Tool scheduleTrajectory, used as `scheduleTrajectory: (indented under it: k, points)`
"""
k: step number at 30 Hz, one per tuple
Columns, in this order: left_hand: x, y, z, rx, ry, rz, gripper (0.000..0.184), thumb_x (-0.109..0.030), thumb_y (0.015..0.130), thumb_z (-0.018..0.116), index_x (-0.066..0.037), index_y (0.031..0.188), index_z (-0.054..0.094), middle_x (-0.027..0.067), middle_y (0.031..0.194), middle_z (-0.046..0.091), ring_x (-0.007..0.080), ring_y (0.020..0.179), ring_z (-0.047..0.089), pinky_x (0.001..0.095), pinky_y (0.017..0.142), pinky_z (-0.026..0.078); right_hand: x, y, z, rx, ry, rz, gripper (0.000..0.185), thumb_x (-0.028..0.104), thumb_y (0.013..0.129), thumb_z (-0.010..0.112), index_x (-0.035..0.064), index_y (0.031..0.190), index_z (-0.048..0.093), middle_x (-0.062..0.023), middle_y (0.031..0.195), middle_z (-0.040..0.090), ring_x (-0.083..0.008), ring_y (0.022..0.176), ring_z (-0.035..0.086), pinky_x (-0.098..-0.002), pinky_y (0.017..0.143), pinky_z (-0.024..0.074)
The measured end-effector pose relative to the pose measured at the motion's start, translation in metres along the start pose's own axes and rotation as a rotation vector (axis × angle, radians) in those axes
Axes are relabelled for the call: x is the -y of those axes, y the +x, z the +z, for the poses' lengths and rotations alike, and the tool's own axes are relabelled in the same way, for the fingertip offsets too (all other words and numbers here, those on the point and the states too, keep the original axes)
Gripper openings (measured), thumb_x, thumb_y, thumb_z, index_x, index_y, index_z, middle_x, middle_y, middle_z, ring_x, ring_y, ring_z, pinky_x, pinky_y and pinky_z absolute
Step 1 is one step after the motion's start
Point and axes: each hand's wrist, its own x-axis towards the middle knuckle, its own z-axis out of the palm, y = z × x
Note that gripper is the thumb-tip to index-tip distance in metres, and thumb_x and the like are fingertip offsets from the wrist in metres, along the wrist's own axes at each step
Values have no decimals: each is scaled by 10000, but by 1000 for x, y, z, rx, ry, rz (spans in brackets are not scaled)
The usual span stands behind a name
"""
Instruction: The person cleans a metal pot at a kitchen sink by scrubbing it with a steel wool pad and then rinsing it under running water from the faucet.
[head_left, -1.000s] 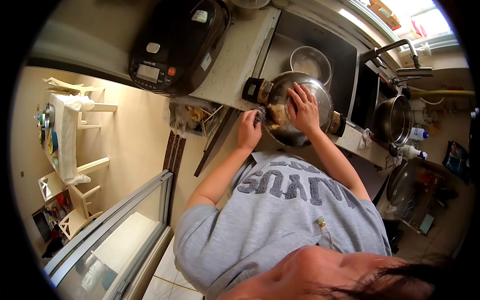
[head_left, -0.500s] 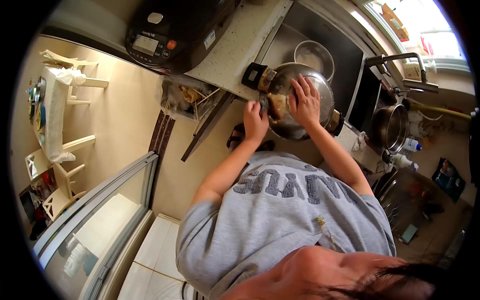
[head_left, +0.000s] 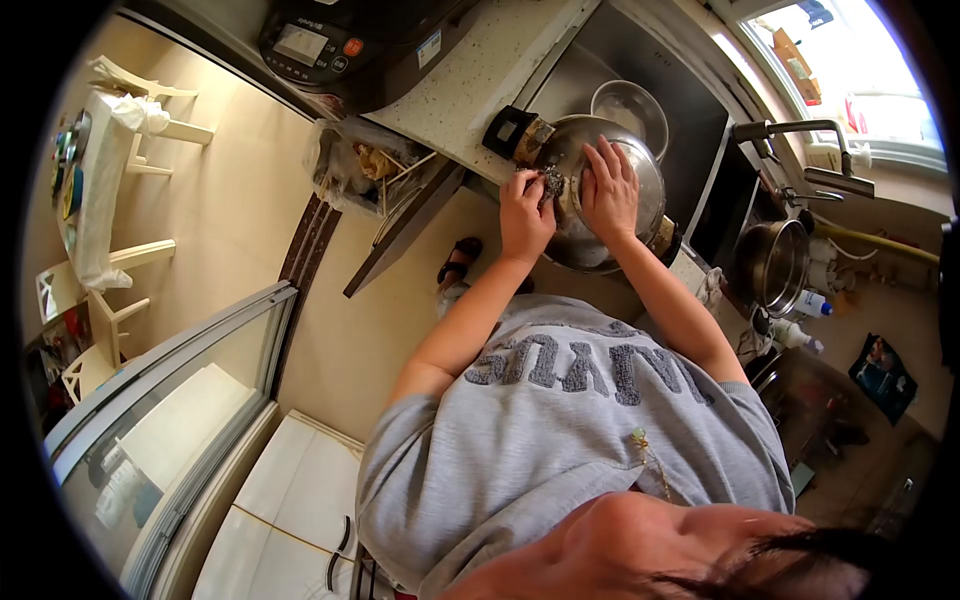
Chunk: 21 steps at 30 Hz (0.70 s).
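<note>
1. Head view: a metal pot (head_left: 580,232) sits at the front edge of the surface (head_left: 455,75), ahead of the person's body, its rounded side facing up.
2. Its long axis, handle to handle, slants from the dark upper-left handle (head_left: 514,134) to the lower-right handle (head_left: 669,239).
3. A grey scourer (head_left: 555,182) touches the pot's left part, beside a pale patch.
4. The left hand (head_left: 527,213) pinches that scourer, fingers bent around it; the pot's middle lies to its right. It is the hand nearer the upper-left handle.
5. The right hand (head_left: 611,195) lies flat on the pot, fingers extended and close together, gripping nothing. It is nearer the lower-right handle, and the scourer lies to its left.
6. Just beyond the pot stands a metal bowl (head_left: 638,108).
7. Farther out are a dark cooker (head_left: 345,50) at left, with a plastic bag (head_left: 345,150) below it, and a faucet (head_left: 838,181) and second pot (head_left: 778,265) at right.
</note>
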Motion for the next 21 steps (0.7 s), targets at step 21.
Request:
scheduleTrajectory:
  k: [21]
  points:
    - [-30,-31,-3,172,243,204,347,9,723,548,65,1065,563,189,1035,463,379,949,465,415,840,428,1,0,6,-97,7,-28,339,197,861,484,111,1182,553,-114,1305,477,-313,1235,399,-427,998,324]
